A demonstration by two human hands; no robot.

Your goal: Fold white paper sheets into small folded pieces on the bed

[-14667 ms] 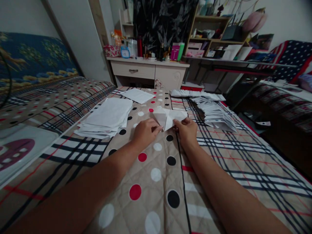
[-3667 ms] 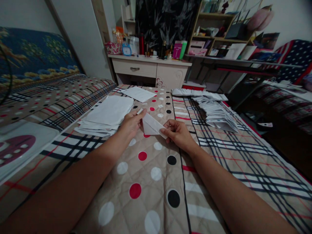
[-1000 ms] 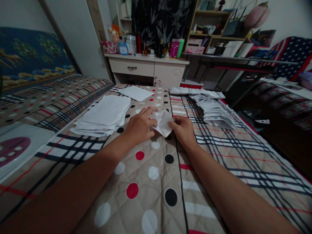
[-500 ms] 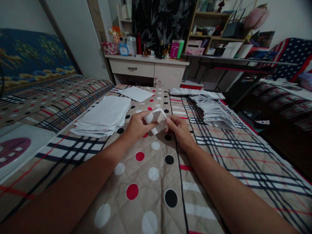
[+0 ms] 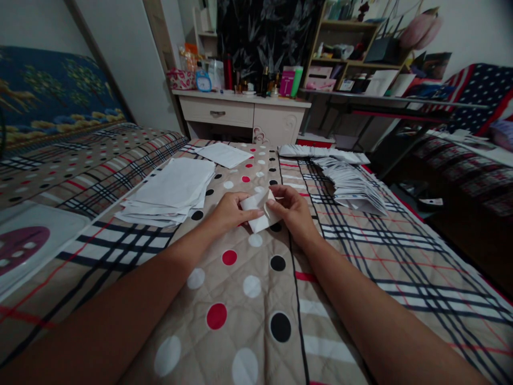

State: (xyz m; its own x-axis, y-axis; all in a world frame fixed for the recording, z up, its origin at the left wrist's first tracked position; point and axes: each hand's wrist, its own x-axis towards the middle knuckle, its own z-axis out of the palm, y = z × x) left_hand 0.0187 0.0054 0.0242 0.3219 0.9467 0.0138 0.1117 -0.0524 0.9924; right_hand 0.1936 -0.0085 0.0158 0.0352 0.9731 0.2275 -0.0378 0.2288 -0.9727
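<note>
A small folded piece of white paper [image 5: 259,213] is held between both hands just above the quilted bedspread [image 5: 256,299]. My left hand [image 5: 230,211] pinches its left side with the fingers curled. My right hand [image 5: 292,209] grips its right edge, thumb on top. A stack of flat white sheets [image 5: 170,190] lies to the left of my left hand. A fanned row of folded white papers [image 5: 350,184] lies to the right of my right hand.
A single white sheet [image 5: 224,154] lies farther back on the spread. Behind the bed stands a white dresser [image 5: 240,115] crowded with bottles and a blue clock [image 5: 203,83]. Shelves and a desk [image 5: 360,69] fill the back right. A white pillow [image 5: 24,246] sits at the left.
The paper was pressed flat on the spread a second ago. Both hands have since lifted it and folded it smaller between the fingers.
</note>
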